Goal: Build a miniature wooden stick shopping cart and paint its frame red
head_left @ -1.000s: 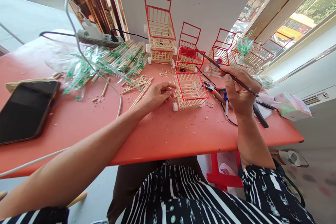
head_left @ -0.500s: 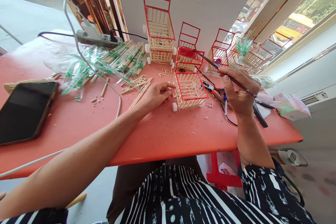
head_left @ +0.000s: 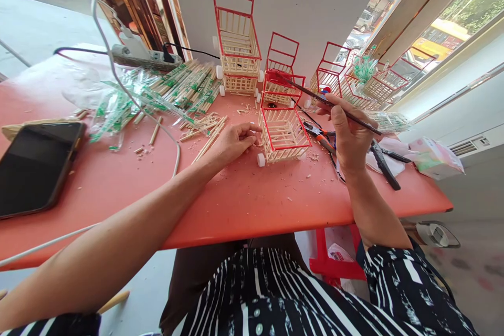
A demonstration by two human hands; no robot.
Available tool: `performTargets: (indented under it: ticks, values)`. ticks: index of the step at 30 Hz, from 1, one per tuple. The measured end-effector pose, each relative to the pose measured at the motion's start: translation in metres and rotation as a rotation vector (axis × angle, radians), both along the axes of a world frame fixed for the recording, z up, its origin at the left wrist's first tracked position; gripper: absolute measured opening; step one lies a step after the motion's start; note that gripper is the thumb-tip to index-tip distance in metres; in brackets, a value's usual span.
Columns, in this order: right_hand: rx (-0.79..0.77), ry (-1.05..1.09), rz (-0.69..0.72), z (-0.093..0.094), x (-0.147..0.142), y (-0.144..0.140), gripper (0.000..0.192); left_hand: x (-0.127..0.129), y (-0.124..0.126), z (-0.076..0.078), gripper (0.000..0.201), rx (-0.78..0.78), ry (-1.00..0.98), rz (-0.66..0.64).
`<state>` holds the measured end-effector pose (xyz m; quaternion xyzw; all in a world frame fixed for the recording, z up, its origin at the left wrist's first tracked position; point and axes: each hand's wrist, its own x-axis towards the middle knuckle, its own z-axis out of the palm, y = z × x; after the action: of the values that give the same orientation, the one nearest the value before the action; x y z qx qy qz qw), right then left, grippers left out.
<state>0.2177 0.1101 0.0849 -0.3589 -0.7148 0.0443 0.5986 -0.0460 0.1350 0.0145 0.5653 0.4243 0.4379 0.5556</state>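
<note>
A miniature shopping cart (head_left: 285, 139) made of pale wooden sticks, with a red-painted rim and white wheels, stands on the table before me. My left hand (head_left: 236, 140) rests at its left side, fingers curled, index fingertip and thumb against the cart's edge. In my right hand (head_left: 352, 134) is a slim dark paintbrush (head_left: 309, 92), gripped between thumb and fingers. Its tip lies at the left end of the red bar across the cart's raised handle. Behind stand a taller stick cart (head_left: 238, 37) and a smaller red-rimmed cart (head_left: 329, 81).
Plastic-wrapped sticks (head_left: 189, 84) and loose sticks (head_left: 210, 139) lie left of the cart. A phone (head_left: 37, 165) and a white cable (head_left: 173, 142) are farther left. Orange-handled pliers (head_left: 325, 142) and black-handled pliers (head_left: 385, 165) lie to the right. A tissue pack (head_left: 436, 156) sits near the right edge.
The brush tip has moved left along the red handle bar, and my right hand has shifted left with it. My left hand and the cart have stayed in place.
</note>
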Motion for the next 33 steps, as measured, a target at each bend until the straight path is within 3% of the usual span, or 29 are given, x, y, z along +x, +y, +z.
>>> performTargets:
  ticks: [24, 33]
  values:
    - [0.058, 0.127, -0.156, 0.018, 0.033, 0.008, 0.024, -0.001, 0.001, -0.002, 0.022, 0.020, 0.024, -0.002]
    - [0.030, 0.080, -0.201, 0.011, 0.029, 0.010, 0.031, 0.000, 0.000, 0.000, 0.020, 0.013, 0.012, 0.000]
